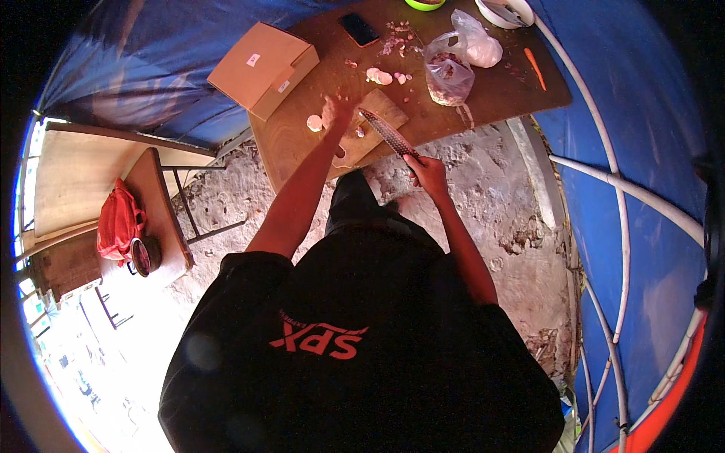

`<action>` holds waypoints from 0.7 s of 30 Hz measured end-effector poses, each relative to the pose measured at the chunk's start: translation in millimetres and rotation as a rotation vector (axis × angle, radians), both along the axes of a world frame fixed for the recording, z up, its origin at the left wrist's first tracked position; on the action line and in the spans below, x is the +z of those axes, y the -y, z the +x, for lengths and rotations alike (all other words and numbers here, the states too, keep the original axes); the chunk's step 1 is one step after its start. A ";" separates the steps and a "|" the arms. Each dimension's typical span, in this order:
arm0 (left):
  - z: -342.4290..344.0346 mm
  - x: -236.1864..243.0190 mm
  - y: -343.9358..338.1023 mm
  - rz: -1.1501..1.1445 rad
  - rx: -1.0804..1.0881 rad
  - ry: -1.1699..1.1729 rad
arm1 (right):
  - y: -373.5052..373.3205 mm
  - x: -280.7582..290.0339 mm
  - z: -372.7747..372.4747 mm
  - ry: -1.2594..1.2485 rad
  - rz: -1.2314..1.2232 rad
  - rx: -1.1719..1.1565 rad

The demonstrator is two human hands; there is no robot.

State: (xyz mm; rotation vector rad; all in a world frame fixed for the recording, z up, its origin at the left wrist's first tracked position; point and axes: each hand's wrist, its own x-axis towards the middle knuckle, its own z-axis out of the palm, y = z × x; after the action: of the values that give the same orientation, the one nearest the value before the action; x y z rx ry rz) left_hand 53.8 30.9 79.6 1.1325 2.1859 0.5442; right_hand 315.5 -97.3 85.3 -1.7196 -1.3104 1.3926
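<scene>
Around the cutting board [387,108] on the worktop [507,95] lie a cardboard box [264,69], phone [359,30] and plastic bag [450,81]; the right hand [427,173] has a knife [391,137] in its grip; left hand's [334,115] unclear.

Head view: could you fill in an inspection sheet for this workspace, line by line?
Surface: brown wooden table, with small scraps scattered on it.
Job's things: knife with a patterned blade; wooden board; pale pieces, too small to identify.
Clutter: carton, phone, plastic bags, slim orange object, green bowl.
Grips: right grip holds the knife; left grip is near a round pale piece, its hold unclear.
Cables: nothing seen.
Surroundings: blue tarpaulin, white poles, red bag.
</scene>
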 end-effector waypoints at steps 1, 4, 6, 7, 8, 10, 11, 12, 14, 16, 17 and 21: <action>-7.0 1.7 -12.1 0.014 0.067 -0.002 | 0.5 0.8 3.8 -0.011 0.007 -0.005; -29.3 -5.7 -27.8 0.106 0.138 -0.069 | 6.6 -1.4 15.0 0.028 -0.039 -0.028; -34.0 -22.5 -21.0 0.291 -0.020 -0.278 | 13.3 -5.1 20.5 0.106 -0.035 -0.008; -35.0 -30.9 -17.2 0.320 -0.109 -0.262 | 17.5 -6.9 21.9 0.157 -0.026 0.022; -35.4 -40.3 -7.2 0.296 -0.206 -0.229 | 22.0 -8.7 22.9 0.249 -0.052 0.034; -33.7 -54.2 7.6 0.318 -0.431 -0.142 | 34.6 -10.9 22.3 0.014 -0.001 -0.038; -33.1 -59.5 18.6 0.362 -0.557 -0.087 | 40.6 -11.5 21.3 -0.079 -0.006 -0.078; -32.5 -62.6 25.8 0.321 -0.658 -0.028 | 42.9 -11.5 21.4 -0.156 -0.011 -0.046; -24.4 -68.5 36.0 0.387 -0.738 -0.055 | 42.3 -12.7 19.3 -0.167 -0.061 0.011; -16.2 -76.3 38.7 0.396 -0.760 -0.064 | 42.3 -13.8 17.1 -0.154 -0.093 0.024; -13.0 -81.9 37.8 0.413 -0.756 -0.065 | 42.7 -14.3 16.2 -0.181 -0.079 0.030; -8.4 -109.8 28.7 0.593 -0.745 0.041 | 45.9 -13.3 14.1 -0.202 -0.073 0.040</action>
State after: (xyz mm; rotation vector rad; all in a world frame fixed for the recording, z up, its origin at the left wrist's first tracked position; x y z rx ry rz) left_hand 45.4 2.2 -30.2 2.0787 1.4116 0.8692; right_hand 329.6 -143.2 72.0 -1.5593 -1.2016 1.6090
